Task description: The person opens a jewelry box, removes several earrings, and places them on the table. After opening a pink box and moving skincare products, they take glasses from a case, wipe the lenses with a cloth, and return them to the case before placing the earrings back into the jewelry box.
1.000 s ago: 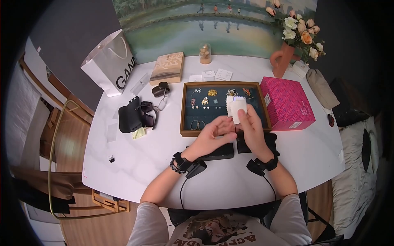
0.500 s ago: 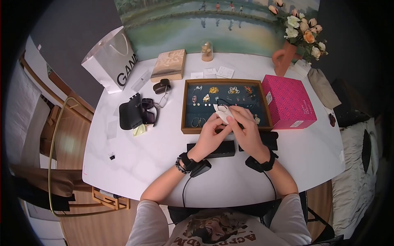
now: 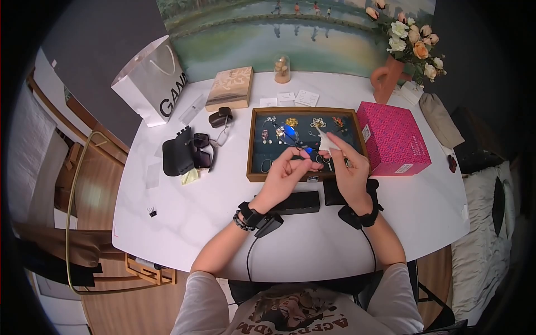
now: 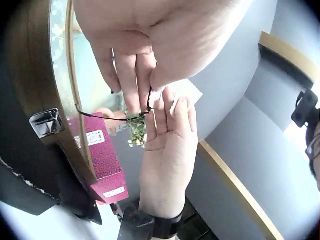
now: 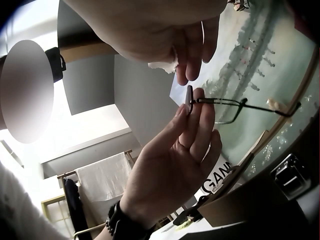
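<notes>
My left hand [image 3: 304, 163] pinches the temple tip of thin black-framed glasses [image 3: 290, 134], held out over the wooden jewellery tray [image 3: 249, 151]; the lenses reflect blue. In the right wrist view the left hand [image 5: 187, 107] grips the temple end of the glasses [image 5: 240, 106] between thumb and fingers. My right hand [image 3: 336, 151] is just right of it and pinches a small white cloth [image 3: 324, 142], which is off the glasses. The left wrist view shows the left hand [image 4: 147, 95] on the thin black wire, with the right hand [image 4: 170, 130] facing it and the cloth [image 4: 189, 91] behind its fingers.
The tray holds several small jewellery pieces. A pink box [image 3: 392, 139] sits right of it, and two black cases [image 3: 296, 202] lie in front. Sunglasses and a black pouch [image 3: 180, 157], a white bag [image 3: 148, 84], a flat box [image 3: 229, 89] and a flower vase [image 3: 388, 78] ring the white table.
The hands were pressed together with the cloth wrapped over the glasses. Now they have parted: the left holds the glasses out over the tray and the right has drawn the cloth away.
</notes>
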A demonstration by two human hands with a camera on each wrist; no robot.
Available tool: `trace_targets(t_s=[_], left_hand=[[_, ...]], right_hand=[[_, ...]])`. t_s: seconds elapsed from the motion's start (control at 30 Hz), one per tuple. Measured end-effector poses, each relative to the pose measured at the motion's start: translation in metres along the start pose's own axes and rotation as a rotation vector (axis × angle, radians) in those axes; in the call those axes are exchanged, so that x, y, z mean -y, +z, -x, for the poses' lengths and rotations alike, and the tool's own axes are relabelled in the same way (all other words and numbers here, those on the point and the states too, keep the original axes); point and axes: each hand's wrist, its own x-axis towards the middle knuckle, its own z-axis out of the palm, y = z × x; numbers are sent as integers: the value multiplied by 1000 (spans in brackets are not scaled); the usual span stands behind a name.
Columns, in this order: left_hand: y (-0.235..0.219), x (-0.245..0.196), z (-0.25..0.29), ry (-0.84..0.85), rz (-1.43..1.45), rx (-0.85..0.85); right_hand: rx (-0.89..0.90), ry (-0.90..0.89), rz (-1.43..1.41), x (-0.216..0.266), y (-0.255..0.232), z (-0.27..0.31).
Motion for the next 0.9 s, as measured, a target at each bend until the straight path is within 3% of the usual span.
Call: trace_targets(t_s=[0.17, 0.23, 0.33, 0.43, 0.5, 0.53, 0.6, 0.7, 0.83, 0.9], left_hand=[[-4, -6, -3, -57, -97, -130], [-1, -7, -5, -82, 65, -160], [0, -9, -1, -97, 28, -167], [2, -8, -2, -46, 105, -158], [3, -8, -2, -51, 129, -172], [4, -9, -2, -57, 152, -186], [1, -7, -2, -62, 134, -172], [2, -11, -1, -70, 99, -151], [1, -13, 0, -92, 58, -127], [1, -13, 0, -92, 62, -130]], right_hand=[[117, -37, 99, 10, 2, 0], [111, -3, 62, 10, 4, 1], [173, -118, 181, 1, 0, 2], [111, 5, 111, 6, 5, 6], [76, 205, -43, 13, 7, 5], [77, 203, -44, 11, 7, 5], [108, 40, 65, 4, 8, 5], [212, 66, 145, -4, 1, 8], [150, 74, 59, 3, 5, 5], [213, -113, 191, 10, 3, 0]])
